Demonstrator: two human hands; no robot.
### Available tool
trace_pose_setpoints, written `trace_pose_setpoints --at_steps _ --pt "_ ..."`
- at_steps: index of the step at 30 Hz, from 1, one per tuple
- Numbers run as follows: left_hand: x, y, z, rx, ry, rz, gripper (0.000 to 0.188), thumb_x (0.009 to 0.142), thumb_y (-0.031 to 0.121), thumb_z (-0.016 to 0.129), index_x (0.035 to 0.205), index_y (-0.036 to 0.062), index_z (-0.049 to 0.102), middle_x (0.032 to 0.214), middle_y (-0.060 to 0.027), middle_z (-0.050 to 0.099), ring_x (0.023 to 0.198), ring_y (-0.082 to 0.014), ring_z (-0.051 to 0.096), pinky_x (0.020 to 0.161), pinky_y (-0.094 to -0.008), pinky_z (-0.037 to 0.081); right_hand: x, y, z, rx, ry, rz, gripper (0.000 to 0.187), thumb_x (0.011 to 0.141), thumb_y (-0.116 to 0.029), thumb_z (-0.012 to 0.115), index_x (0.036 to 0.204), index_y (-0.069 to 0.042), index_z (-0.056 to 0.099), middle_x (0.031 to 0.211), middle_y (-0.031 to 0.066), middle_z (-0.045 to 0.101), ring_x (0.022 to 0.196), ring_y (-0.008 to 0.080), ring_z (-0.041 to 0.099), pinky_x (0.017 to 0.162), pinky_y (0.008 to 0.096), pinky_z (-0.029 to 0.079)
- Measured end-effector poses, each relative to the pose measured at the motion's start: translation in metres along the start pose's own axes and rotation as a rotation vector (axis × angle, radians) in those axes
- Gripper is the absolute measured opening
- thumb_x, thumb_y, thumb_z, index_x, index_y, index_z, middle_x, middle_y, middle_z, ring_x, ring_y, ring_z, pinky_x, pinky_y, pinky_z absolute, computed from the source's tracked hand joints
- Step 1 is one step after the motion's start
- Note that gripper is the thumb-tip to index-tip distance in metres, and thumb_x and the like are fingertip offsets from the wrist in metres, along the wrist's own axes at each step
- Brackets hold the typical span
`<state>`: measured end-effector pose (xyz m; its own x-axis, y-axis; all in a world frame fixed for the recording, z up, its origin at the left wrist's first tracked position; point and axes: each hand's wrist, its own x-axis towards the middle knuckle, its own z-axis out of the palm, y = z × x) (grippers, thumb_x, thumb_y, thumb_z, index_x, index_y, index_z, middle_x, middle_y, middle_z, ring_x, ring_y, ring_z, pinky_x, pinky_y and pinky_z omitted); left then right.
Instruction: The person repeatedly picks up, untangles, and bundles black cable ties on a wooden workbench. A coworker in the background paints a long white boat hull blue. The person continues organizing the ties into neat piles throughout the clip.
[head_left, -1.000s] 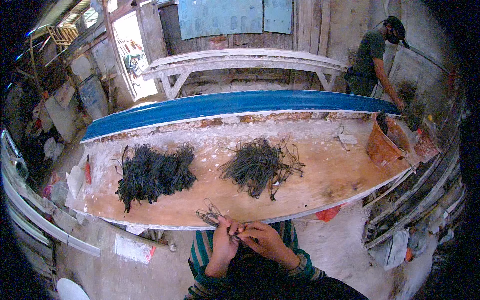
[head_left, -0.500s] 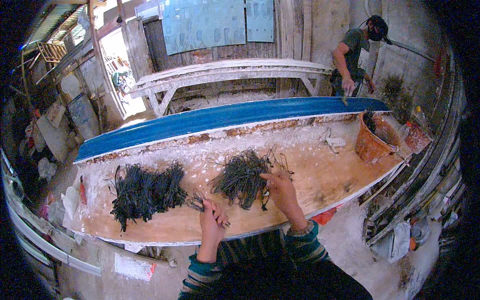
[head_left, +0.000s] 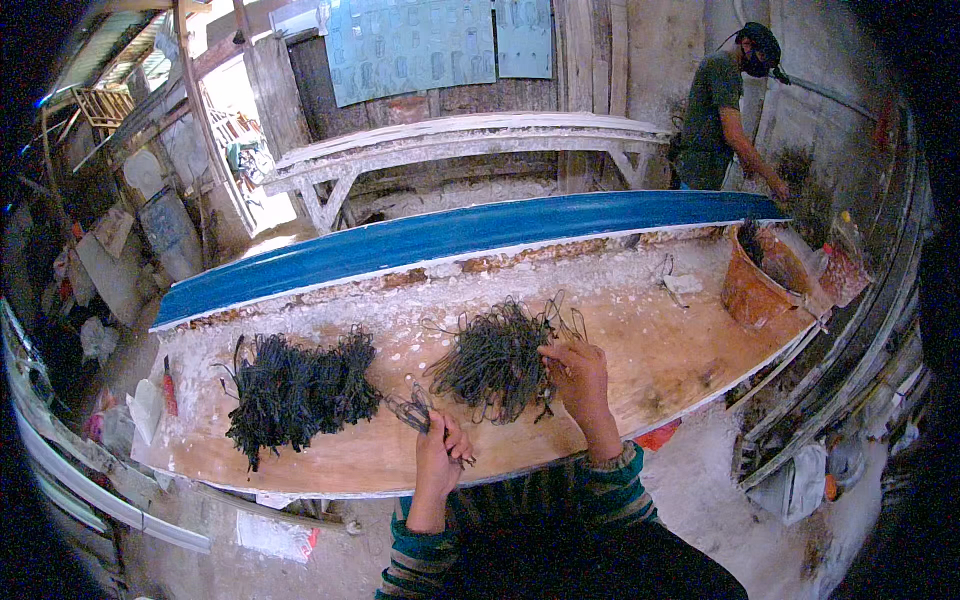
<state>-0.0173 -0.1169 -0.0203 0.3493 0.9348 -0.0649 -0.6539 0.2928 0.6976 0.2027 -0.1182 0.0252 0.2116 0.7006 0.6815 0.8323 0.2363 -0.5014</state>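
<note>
In my left hand (head_left: 442, 452) a small bunch of thin dark looped cords (head_left: 408, 408) is gripped, its loops sticking up past the fingers. Right of it, my right hand (head_left: 582, 378) pinches at the right edge of a loose pile of dark looped cords (head_left: 490, 360); the strand between its fingertips is hard to make out. A larger, neater heap of dark cord bundles (head_left: 300, 392) lies to the left. Both piles rest on the brown wooden table (head_left: 640, 350), which is speckled with white.
A long blue-topped board (head_left: 470, 230) runs behind the table. An orange bucket (head_left: 752, 290) stands at the table's right end, beside a red and white container (head_left: 843, 275). A co-worker (head_left: 715, 110) stands at the back right. A white bench (head_left: 470, 138) is along the wall.
My right hand has shifted slightly at the pile's edge, while my left hand keeps its bunch. The co-worker's hand has moved off the blue board toward the right. The view has shifted slightly.
</note>
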Motion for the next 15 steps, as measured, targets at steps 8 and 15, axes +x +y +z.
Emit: trace_pose_setpoints --at_steps 8,15 --pt "-0.001 0.002 0.002 -0.005 0.025 0.014 0.032 0.089 0.041 0.041 0.078 0.0107 0.042 0.053 0.0036 0.028 0.045 -0.0088 0.03 0.046 -0.0256 0.031 0.026 -0.006 -0.01 -0.086 0.125 -0.029 0.01 0.069 -0.009 0.067 0.079 -0.007 0.066 0.071 0.0081 0.06 0.065 0.0247 0.057 0.064 0.0337 0.043" --pt "-0.001 0.003 0.0 0.006 -0.032 0.046 0.032 0.089 0.041 0.042 0.078 0.0101 0.043 0.054 0.0038 0.029 0.045 -0.0079 0.03 0.045 -0.0248 0.031 0.04 0.0 -0.016 0.08 0.174 0.115 0.012 0.074 -0.012 0.065 0.081 -0.003 0.065 0.073 0.0075 0.063 0.061 0.0148 0.057 0.058 0.0266 0.044"
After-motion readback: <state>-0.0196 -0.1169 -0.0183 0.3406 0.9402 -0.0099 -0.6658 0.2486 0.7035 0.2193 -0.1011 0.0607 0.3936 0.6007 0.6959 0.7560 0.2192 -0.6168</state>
